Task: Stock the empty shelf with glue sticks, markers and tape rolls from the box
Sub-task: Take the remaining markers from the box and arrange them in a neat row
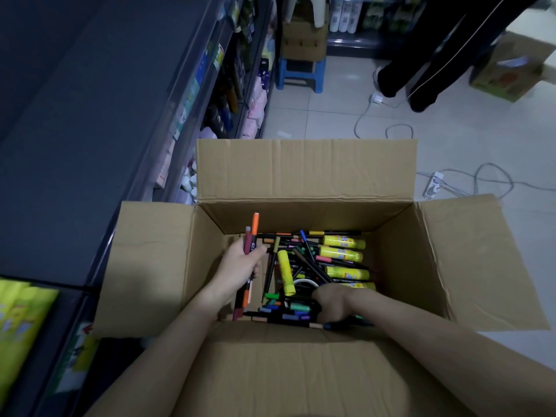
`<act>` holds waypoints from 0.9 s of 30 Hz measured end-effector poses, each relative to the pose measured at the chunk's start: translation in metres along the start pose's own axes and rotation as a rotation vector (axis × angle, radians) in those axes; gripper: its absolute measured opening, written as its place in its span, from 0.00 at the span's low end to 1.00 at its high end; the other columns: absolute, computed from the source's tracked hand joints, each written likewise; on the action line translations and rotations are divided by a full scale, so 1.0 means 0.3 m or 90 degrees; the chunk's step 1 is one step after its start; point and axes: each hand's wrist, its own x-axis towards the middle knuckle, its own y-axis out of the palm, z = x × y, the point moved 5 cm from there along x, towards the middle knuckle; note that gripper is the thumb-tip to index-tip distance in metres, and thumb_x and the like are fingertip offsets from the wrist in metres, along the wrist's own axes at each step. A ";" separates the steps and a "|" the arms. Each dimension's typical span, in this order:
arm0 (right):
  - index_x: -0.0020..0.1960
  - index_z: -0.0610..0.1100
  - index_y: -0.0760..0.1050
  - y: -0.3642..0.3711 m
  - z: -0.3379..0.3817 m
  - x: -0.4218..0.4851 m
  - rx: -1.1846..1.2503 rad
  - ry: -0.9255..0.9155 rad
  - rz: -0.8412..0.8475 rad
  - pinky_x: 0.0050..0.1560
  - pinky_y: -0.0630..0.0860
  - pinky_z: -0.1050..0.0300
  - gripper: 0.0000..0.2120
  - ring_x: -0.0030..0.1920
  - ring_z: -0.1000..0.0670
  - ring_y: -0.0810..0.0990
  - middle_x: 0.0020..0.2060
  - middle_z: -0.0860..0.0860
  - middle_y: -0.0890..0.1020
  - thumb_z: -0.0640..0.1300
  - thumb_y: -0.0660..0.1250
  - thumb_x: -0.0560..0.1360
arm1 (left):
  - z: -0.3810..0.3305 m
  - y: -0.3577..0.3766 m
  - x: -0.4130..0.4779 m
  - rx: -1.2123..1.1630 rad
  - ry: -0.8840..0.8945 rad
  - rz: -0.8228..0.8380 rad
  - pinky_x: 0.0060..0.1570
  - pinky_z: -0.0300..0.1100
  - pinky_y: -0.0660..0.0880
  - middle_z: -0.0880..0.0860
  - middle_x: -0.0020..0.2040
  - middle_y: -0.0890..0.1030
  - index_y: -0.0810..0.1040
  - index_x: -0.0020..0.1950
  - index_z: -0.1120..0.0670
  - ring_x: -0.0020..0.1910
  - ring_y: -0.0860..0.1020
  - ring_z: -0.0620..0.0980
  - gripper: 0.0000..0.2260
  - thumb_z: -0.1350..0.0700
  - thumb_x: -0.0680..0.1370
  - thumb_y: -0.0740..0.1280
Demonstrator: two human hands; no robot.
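Left hand around marker bundle, lengthwise away; right hand deep in box, grip unclear.

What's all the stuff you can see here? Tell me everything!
box: one, brown cardboard, open, centre.
loose markers: many, mixed colours, in the box.
glue sticks: about five, yellow, in the box.
ring, maybe tape: one, white, half buried in the box.
shelf: one, dark, left.
yellow packs: several, lower left.
stool: one, blue, far aisle.
power strip: one, white, floor.
another person's legs: black trousers, top right.
left hand: grips a few held markers, orange and maroon, at the box's left wall.
right hand: down among loose markers, fingers hidden.
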 end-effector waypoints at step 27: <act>0.47 0.41 0.66 -0.203 0.122 -0.255 0.727 -0.313 -0.231 0.34 0.74 0.59 0.04 0.32 0.51 0.75 0.33 0.48 0.77 0.39 0.58 0.81 | -0.197 -0.084 -0.175 -0.162 0.101 -0.154 0.31 0.38 0.69 0.50 0.29 0.68 0.69 0.43 0.56 0.28 0.68 0.47 0.06 0.60 0.80 0.62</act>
